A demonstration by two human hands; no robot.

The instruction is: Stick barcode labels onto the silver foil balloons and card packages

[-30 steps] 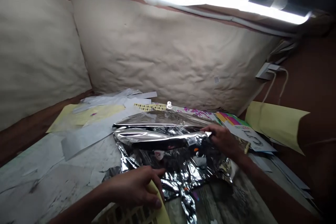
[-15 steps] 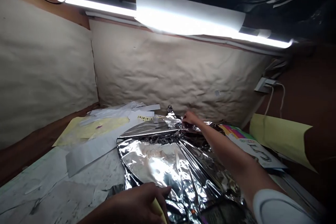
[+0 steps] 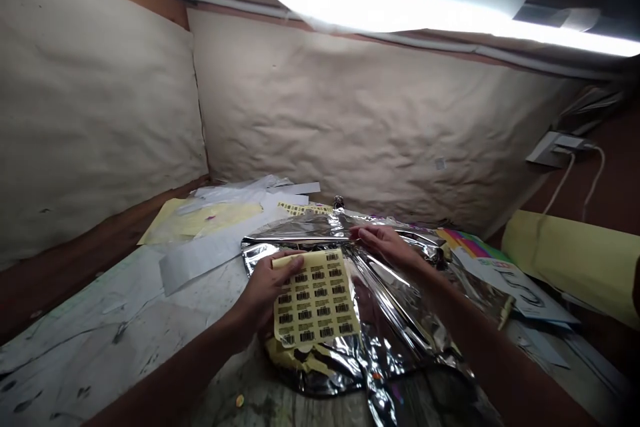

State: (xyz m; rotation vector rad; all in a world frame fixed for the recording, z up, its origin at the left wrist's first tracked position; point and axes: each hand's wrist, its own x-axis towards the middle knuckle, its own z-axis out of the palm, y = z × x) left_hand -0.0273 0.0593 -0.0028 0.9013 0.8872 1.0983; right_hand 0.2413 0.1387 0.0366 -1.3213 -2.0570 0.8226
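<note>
On my feed the yellow sheet of barcode labels [image 3: 317,300] now shows in full, face up over the crumpled foil [image 3: 395,323], no longer low at its near edge. The left hand [image 3: 270,290] is closed on the sheet's upper left corner, thumb on top, fingers out of my view beneath. The right hand [image 3: 383,245] is open and holds nothing, resting on the foil near its far edge, well apart from the sheet.

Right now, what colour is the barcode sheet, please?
The sheet is pale yellow, with black barcodes; head view.
</note>
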